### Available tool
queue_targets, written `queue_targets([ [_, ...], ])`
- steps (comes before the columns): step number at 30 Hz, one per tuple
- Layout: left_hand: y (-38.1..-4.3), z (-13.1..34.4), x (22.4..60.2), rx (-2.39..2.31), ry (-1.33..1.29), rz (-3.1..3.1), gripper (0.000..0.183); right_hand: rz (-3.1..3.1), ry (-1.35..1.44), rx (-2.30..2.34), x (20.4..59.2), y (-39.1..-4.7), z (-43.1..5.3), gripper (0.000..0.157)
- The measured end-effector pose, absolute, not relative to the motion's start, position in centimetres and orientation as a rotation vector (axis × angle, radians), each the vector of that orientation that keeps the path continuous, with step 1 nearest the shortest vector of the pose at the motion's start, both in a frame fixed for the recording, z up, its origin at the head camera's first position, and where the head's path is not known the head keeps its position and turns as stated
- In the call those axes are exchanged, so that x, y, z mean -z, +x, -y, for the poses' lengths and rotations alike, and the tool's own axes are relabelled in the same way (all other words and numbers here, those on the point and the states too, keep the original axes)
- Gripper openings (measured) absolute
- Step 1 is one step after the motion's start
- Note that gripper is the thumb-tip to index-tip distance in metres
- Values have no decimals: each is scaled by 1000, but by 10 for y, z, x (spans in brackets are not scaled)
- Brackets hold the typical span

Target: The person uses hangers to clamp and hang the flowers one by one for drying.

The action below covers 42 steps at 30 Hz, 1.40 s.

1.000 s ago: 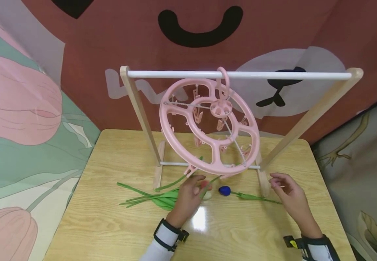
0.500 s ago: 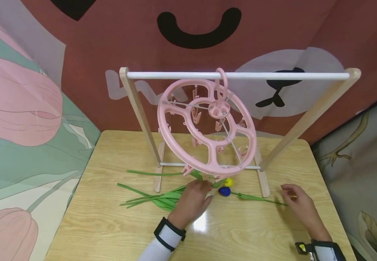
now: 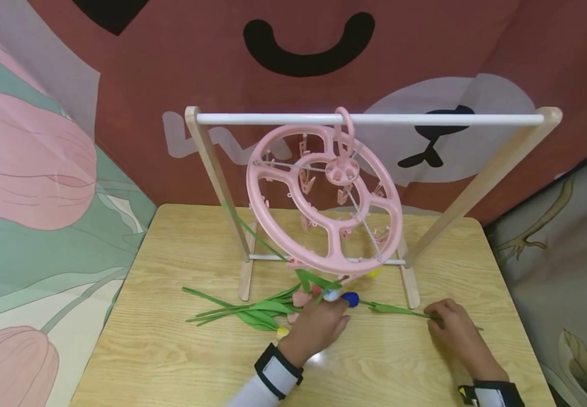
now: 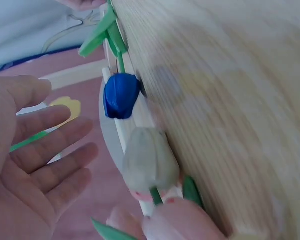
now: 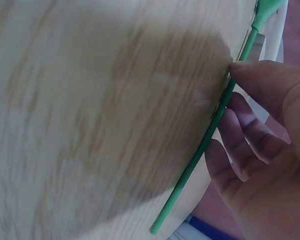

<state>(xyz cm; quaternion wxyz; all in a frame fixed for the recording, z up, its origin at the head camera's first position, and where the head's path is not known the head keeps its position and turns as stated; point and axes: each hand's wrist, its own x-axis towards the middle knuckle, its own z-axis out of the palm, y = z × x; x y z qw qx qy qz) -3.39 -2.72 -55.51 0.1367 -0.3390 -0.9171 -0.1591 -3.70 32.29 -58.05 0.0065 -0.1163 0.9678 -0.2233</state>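
My left hand (image 3: 317,328) is beside the blue tulip (image 3: 350,299). In the left wrist view its fingers (image 4: 65,142) are spread, with nothing held. On the right, my right hand (image 3: 453,333) pinches the lower stem (image 5: 200,150) of the blue tulip between thumb and fingers, low over the tabletop. A yellow tulip (image 3: 373,272) hangs at the lower rim of the pink clip hanger (image 3: 331,265), its green stem sticking up to the left. By my left hand lie a whitish tulip (image 4: 150,160), pale pink tulips (image 4: 180,222) and another yellow tulip (image 3: 282,332).
The hanger, fitted with several small pink clips (image 3: 307,183), hooks over the white bar (image 3: 425,119) of a wooden rack (image 3: 483,181). Leaves and stems (image 3: 257,314) of the bunch spread left on the wooden table (image 3: 171,243). A printed cloth (image 3: 212,56) hangs behind.
My left hand moves right and comes off the hanging yellow tulip, whose stem tilts up. My right hand lowers onto the blue tulip's stem and pinches it.
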Motion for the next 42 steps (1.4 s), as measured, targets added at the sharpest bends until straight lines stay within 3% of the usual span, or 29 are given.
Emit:
queue_targets([
  [10, -32, 11, 553, 311, -1012, 2612, 22, -3108, -535, 623, 586, -38, -313, 25],
  [17, -35, -4, 551, 324, -1057, 2630, 33, -3130, -594, 577, 564, -36, -303, 26],
  [29, -44, -29, 543, 343, -1007, 2608, 18, -3299, -966, 476, 509, -40, -284, 35],
  [42, -45, -31, 537, 439, -932, 2645, 10, -3329, -1072, 257, 467, -36, -270, 39],
])
